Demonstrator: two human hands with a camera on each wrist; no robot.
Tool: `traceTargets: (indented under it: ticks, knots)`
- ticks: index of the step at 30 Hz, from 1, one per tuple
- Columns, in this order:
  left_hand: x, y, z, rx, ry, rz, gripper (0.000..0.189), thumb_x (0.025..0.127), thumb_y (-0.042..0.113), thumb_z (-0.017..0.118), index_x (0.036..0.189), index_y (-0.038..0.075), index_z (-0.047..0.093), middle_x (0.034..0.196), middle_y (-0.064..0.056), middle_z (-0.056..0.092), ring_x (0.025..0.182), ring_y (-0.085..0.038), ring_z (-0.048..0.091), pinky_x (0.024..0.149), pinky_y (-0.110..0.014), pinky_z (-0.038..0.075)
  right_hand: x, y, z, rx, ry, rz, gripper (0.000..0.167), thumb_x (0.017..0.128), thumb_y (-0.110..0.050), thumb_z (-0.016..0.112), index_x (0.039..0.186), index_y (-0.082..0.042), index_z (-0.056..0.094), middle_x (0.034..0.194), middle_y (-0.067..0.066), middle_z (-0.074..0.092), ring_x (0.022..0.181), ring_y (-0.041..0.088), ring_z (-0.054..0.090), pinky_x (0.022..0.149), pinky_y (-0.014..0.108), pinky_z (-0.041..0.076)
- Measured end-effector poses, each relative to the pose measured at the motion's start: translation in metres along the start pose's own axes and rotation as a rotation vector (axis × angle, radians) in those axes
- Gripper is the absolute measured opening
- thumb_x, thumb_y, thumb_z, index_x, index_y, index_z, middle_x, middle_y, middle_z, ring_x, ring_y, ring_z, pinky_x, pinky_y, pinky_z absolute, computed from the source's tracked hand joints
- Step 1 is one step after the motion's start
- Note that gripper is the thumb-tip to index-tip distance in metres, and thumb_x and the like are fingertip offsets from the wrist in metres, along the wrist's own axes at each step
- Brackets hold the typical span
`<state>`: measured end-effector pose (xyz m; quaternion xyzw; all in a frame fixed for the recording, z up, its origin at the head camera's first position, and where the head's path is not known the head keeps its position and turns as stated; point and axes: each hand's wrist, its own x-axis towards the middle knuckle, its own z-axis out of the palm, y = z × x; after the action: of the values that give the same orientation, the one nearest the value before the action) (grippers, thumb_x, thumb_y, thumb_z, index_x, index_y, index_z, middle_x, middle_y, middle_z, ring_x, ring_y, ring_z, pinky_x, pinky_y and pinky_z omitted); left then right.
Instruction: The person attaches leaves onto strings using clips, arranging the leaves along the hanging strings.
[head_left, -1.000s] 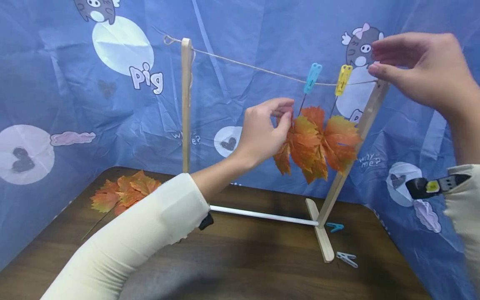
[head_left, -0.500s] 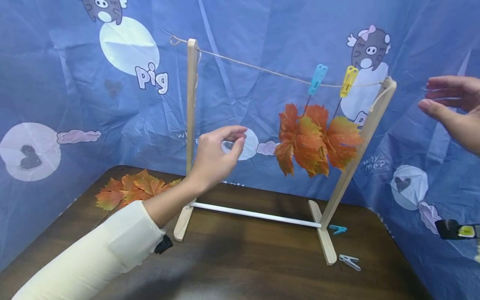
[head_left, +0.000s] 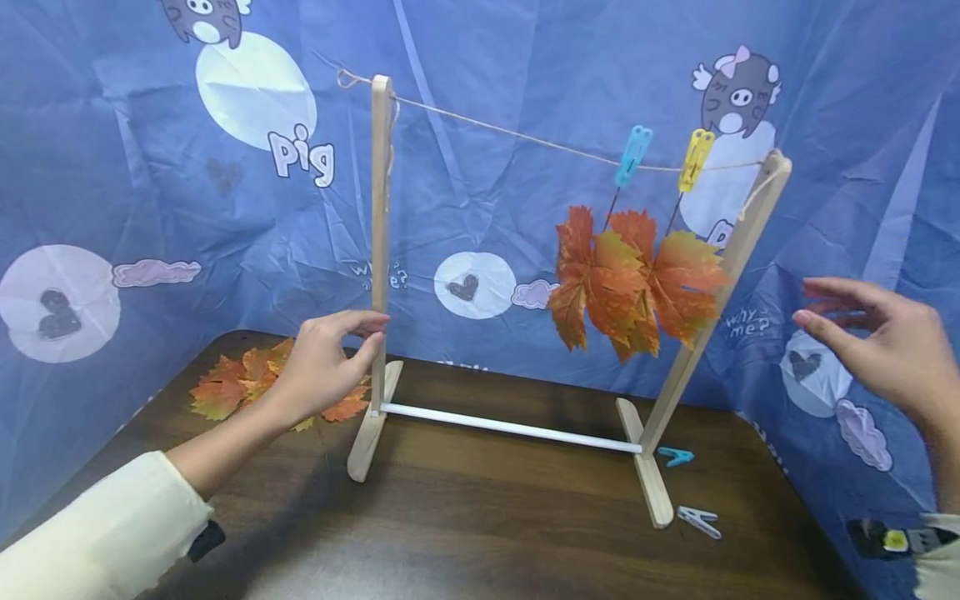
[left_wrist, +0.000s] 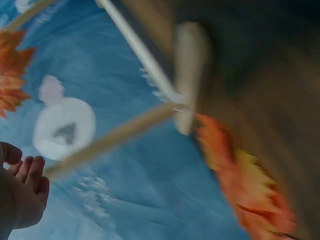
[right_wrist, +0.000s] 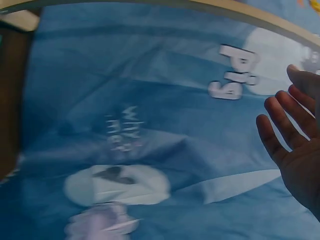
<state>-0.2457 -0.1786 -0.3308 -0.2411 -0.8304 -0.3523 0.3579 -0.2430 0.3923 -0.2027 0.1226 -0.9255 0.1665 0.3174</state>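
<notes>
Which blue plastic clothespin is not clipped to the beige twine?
The small blue plastic clothespin on the brown tabletop; the other blue one grips the beige twine above orange leaves.

Head view faces the rack (head_left: 380,200), looking down.

head view: bright and mostly sharp, the light soft and even, its source out of sight
tabletop (head_left: 487,517): a broad soft shadow toward the left edge, fainter shade at the back edge, dull pale sheen nearest the camera
backdrop (head_left: 457,200): creases catch pale streaks
hanging leaves (head_left: 615,283): crisp, strongly coloured
left wrist view: dim; left wooden foot (left_wrist: 191,70), lying leaves (left_wrist: 245,180) and tabletop smeared by blur; left hand (left_wrist: 22,192) shaded
right wrist view: dim, bluish; lettering (right_wrist: 234,72) soft, right post (right_wrist: 210,4) bowed, right hand (right_wrist: 300,135) in shade
</notes>
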Motion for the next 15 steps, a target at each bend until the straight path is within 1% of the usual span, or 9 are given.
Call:
traceTargets:
  ticks: [1, 2, 3, 5, 6, 8, 11, 13, 15]
  knots:
    - [-0.005, -0.006, -0.003, 0.015, -0.028, -0.014, 0.019, 0.093, 0.000, 0.069, 0.111, -0.001, 0.075, 0.097, -0.011, 0.077, 0.085, -0.024, 0.073, 0.073, -0.045, 0.056, -0.004, 0.004, 0.004, -0.008, -0.024, 0.011, 0.045, 0.101, -0.023, 0.068, 0.137, 0.004, 0.059, 0.124, 0.034, 0.063, 0.098, 0.035, 0.064, 0.069, 0.001, 0.031]
    - [-0.010, -0.011, -0.006, 0.022, -0.060, -0.029, 0.019, 0.093, 0.001, 0.069, 0.111, -0.001, 0.075, 0.096, -0.010, 0.077, 0.083, -0.023, 0.073, 0.071, -0.043, 0.056, -0.008, 0.008, 0.009, -0.011, -0.037, 0.016, 0.045, 0.101, -0.022, 0.069, 0.135, 0.005, 0.060, 0.122, 0.034, 0.064, 0.097, 0.039, 0.066, 0.066, 0.001, 0.031]
    - [-0.014, -0.016, -0.009, 0.027, -0.093, -0.047, 0.019, 0.094, 0.001, 0.069, 0.111, -0.001, 0.075, 0.095, -0.009, 0.077, 0.083, -0.022, 0.073, 0.070, -0.043, 0.056, -0.012, 0.011, 0.014, -0.014, -0.062, 0.027, 0.044, 0.101, -0.023, 0.068, 0.135, 0.005, 0.060, 0.122, 0.034, 0.064, 0.097, 0.049, 0.064, 0.064, 0.005, 0.037]
    - [-0.022, -0.026, -0.015, 0.034, -0.168, -0.072, 0.018, 0.094, 0.003, 0.070, 0.111, 0.000, 0.075, 0.094, -0.007, 0.077, 0.083, -0.021, 0.073, 0.069, -0.043, 0.056, -0.019, 0.017, 0.023, -0.006, -0.098, 0.036, 0.043, 0.101, -0.023, 0.069, 0.133, 0.005, 0.061, 0.120, 0.033, 0.066, 0.096, 0.052, 0.065, 0.062, 0.007, 0.041]
    - [-0.026, -0.031, -0.017, 0.037, -0.211, -0.075, 0.018, 0.094, 0.004, 0.070, 0.110, 0.001, 0.075, 0.094, -0.006, 0.077, 0.084, -0.021, 0.072, 0.070, -0.044, 0.056, -0.023, 0.020, 0.029, -0.007, -0.113, 0.033, 0.043, 0.100, -0.023, 0.070, 0.132, 0.004, 0.062, 0.118, 0.031, 0.067, 0.094, 0.046, 0.068, 0.061, 0.008, 0.042]
    - [-0.033, -0.040, -0.023, 0.043, -0.303, -0.065, 0.018, 0.093, 0.004, 0.072, 0.111, 0.002, 0.075, 0.098, -0.006, 0.077, 0.089, -0.022, 0.072, 0.074, -0.045, 0.058, -0.030, 0.026, 0.039, 0.025, -0.131, 0.003, 0.038, 0.097, -0.019, 0.073, 0.128, 0.002, 0.066, 0.111, 0.028, 0.071, 0.087, 0.026, 0.072, 0.064, 0.008, 0.045]
    - [-0.042, -0.052, -0.029, 0.043, -0.450, -0.024, 0.021, 0.091, 0.004, 0.075, 0.112, 0.004, 0.075, 0.105, -0.007, 0.076, 0.094, -0.022, 0.070, 0.078, -0.046, 0.057, -0.043, 0.035, 0.056, 0.089, -0.163, -0.062, 0.032, 0.093, -0.013, 0.077, 0.122, 0.000, 0.070, 0.100, 0.021, 0.074, 0.081, -0.003, 0.064, 0.065, 0.005, 0.045]
    - [-0.047, -0.058, -0.032, 0.051, -0.538, 0.006, 0.023, 0.090, 0.006, 0.077, 0.113, 0.006, 0.075, 0.110, -0.006, 0.075, 0.099, -0.023, 0.069, 0.080, -0.046, 0.057, -0.052, 0.041, 0.068, 0.132, -0.200, -0.093, 0.030, 0.091, -0.010, 0.078, 0.119, -0.001, 0.071, 0.095, 0.017, 0.075, 0.079, -0.012, 0.059, 0.065, 0.008, 0.048]
    - [-0.051, -0.064, -0.034, 0.058, -0.611, 0.022, 0.024, 0.090, 0.008, 0.078, 0.114, 0.009, 0.075, 0.113, -0.006, 0.073, 0.102, -0.025, 0.068, 0.084, -0.048, 0.055, -0.063, 0.046, 0.079, 0.138, -0.240, -0.110, 0.030, 0.090, -0.010, 0.079, 0.118, -0.001, 0.072, 0.093, 0.012, 0.076, 0.079, -0.010, 0.061, 0.064, 0.011, 0.050]
